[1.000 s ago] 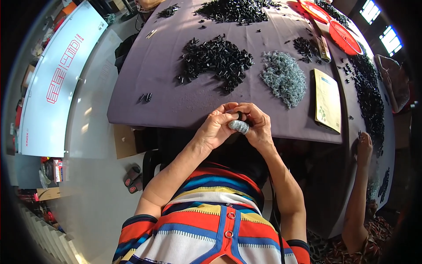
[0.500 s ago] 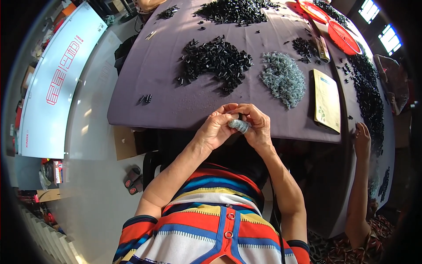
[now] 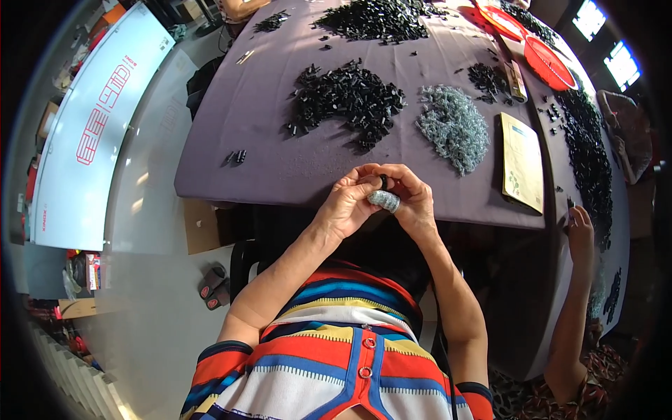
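Just off the near edge of the table, my left hand (image 3: 352, 199) and my right hand (image 3: 411, 196) meet with bent fingers. Both pinch a small black plastic piece (image 3: 383, 182) between their fingertips, which partly cover it. A greyish, see-through bundle (image 3: 384, 201) sits at my right thumb; I cannot tell whether it is wrapped round the thumb or held. Beyond my hands lies a heap of short black plastic pieces (image 3: 346, 101). To its right is a pile of small clear plastic parts (image 3: 453, 129).
A yellowish packet (image 3: 520, 164) lies on the purple tablecloth (image 3: 231, 119) at right. Red baskets (image 3: 549, 63) and a larger black heap (image 3: 374, 19) are farther back. Another person's hand (image 3: 579, 227) is at the right-hand table. A white panel (image 3: 98, 126) stands at left.
My hands have barely shifted. The black piece shows more clearly between my fingertips, and the greyish bundle has turned slightly. At right, the other person's hand has moved slightly nearer.
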Tool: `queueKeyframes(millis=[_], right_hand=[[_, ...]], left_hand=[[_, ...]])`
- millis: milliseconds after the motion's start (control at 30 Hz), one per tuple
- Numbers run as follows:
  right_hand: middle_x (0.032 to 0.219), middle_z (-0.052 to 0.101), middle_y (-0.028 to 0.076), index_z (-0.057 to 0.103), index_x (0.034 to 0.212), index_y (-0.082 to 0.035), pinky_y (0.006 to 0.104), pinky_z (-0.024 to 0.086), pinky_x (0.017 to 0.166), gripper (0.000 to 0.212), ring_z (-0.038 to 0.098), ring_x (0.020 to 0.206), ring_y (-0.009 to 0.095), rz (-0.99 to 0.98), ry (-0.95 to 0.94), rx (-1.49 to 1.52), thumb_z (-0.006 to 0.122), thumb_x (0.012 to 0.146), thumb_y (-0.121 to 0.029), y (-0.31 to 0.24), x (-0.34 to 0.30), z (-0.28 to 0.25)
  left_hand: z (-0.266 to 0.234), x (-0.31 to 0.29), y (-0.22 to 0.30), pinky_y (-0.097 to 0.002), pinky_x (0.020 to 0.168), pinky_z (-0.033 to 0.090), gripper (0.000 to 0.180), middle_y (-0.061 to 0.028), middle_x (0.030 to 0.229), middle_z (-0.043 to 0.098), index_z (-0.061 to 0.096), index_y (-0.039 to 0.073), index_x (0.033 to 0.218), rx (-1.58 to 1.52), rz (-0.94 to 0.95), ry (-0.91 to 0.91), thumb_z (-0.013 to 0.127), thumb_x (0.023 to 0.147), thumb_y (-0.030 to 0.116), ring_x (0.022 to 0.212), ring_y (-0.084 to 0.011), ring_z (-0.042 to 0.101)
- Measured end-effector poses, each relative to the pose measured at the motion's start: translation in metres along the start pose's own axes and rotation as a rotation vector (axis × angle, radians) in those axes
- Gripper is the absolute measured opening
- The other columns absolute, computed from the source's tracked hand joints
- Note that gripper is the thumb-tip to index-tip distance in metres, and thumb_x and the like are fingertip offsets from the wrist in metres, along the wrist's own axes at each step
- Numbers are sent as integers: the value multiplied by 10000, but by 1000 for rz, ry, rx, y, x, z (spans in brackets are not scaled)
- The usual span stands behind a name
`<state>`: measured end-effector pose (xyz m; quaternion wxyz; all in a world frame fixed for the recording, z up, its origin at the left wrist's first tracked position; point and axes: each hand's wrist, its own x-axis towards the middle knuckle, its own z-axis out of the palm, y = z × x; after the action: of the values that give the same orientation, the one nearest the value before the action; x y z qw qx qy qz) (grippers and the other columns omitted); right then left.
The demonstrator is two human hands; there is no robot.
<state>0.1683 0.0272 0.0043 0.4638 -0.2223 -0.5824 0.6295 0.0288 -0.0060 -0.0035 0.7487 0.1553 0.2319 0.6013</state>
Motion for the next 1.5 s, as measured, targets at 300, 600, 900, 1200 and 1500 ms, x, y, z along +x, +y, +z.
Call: queueKeyframes(millis=[300,600,900,1200,1500], right_hand=[[897,579,-1,582,1057,-12,205,445,724,345,531,791,66,43,15,-197,722,747,-69,-4,-4,5],[900,598,6,594,997,4,209,435,801,193,554,864,75,35,24,-288,597,807,36,-5,-2,5],[881,607,-3,612,954,-7,194,431,764,257,552,837,69,75,54,-369,485,785,139,-9,1,3],[856,555,124,662,851,-68,400,408,758,200,490,849,312,-206,207,-1367,569,684,-8,-33,72,-55],[919,569,145,682,790,-57,422,404,766,154,496,912,320,-90,172,-1698,584,699,-134,-2,104,-75]], left_hand=[[-13,-27,62,-244,609,471,134,-22,755,611,618,29,868,1138,531,336,674,754,70,636,-99,564],[-97,-55,156,-311,674,446,145,-46,778,600,610,49,846,1966,987,704,678,719,45,733,-197,524],[-107,-52,155,-353,731,429,128,-54,788,556,600,55,793,1839,975,696,680,694,56,790,-240,513],[-106,-53,151,-356,785,410,122,-35,838,547,601,71,785,1906,961,717,687,699,77,837,-235,499],[-106,-50,149,-368,780,407,132,-40,856,535,594,87,788,1955,1026,706,688,695,78,844,-251,503]])
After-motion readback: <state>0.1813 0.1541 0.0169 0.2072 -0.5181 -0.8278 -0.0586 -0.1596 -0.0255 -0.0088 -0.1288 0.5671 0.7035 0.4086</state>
